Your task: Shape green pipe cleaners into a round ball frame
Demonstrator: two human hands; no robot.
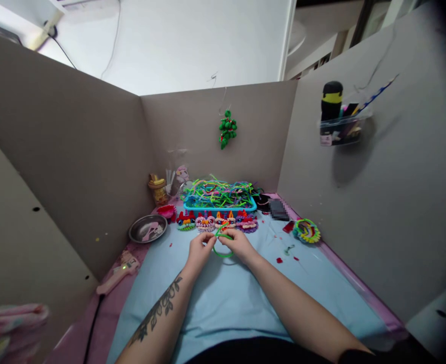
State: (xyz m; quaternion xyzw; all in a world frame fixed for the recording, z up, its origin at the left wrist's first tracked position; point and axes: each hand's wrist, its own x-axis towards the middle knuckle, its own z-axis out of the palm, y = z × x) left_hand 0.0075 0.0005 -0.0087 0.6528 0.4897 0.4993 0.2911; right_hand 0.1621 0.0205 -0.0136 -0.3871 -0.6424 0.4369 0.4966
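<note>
I have a green strand [223, 256] pinched between the fingertips of my left grip [201, 246] and my right grip [241, 244], both closed on it, close together and nearly meeting. It hangs in a round loop below my fingers, just above the worktop [230, 303], near its middle and in front of a row of four figures [225, 221]. One end sticks up between my hands; whether the ends are joined I cannot tell, as my fingers hide the crossing. I judge this piece to be at an early stage: bent into a curve, with nothing else attached that I can see. The four figures look finished or close to it, each with its colours built up, though they are too small from here to be sure. Much material is left, since the blue tray [218, 209] behind them is heaped with loose strands [218, 191]. To my right lies a bundle of coloured rings [306, 231], with red scraps [279, 260] nearer me. To my left are a metal bowl [134, 234] and a pink glue gun [117, 276], its small light lit, neither in my grip.
</note>
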